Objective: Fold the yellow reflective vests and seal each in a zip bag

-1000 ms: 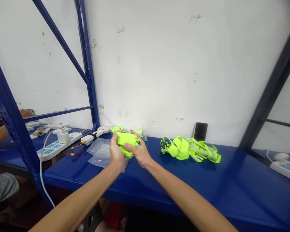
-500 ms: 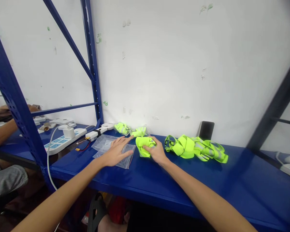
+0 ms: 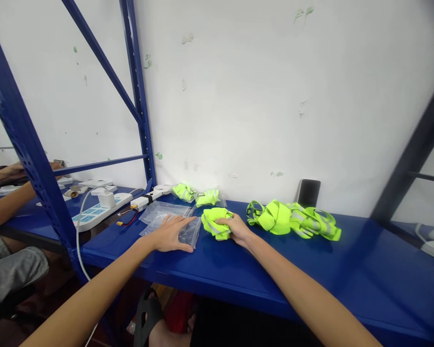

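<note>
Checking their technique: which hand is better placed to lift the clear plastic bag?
Probably the left: the left hand lies flat on the clear plastic bag, while the right hand rests on the neon-yellow reflective vest.

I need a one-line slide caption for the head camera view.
Left hand on clear bag, right hand on folded reflective vest.

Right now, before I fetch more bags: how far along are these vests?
Done: two folded bundles lie by the wall, apparently in clear bags. In hand: the right hand presses a folded vest, and the left hand lies flat on a clear bag. Left: the loose heap of vests to the right, still unfolded.
</note>
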### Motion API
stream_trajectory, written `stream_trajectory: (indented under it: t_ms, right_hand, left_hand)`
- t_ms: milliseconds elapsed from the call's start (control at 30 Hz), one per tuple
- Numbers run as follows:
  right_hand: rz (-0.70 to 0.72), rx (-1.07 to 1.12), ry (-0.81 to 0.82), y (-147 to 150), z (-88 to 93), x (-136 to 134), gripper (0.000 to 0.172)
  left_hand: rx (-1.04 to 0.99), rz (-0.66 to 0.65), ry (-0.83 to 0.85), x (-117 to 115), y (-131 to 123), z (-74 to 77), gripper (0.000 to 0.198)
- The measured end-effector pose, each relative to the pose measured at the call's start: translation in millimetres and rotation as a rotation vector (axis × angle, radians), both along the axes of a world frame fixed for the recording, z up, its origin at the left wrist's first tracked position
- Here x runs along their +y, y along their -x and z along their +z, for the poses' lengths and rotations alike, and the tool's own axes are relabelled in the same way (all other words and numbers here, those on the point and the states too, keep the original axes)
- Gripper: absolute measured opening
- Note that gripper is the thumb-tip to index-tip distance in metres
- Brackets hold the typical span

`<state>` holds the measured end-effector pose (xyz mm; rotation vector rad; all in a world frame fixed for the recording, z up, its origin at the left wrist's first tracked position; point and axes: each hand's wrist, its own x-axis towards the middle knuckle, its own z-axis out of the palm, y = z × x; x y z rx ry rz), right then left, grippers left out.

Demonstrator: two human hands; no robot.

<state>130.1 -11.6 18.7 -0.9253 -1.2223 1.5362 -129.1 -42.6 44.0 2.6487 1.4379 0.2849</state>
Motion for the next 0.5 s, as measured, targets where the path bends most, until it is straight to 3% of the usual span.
stream_trajectory:
  t_ms: [233,500]
  right_hand:
    - [0.080,0.006,0.032,-3.3,8.1,-7.6,0.041]
    - [0.282,0.003,0.104,-10.4,7.4,-6.9,0.038]
  left_hand:
    - [0.027,0.040,-0.026,-0.3,-7.1,-12.5,0.096]
    - [-0.064,0.000,-0.096,-3.4,-8.7,-19.6,0.083]
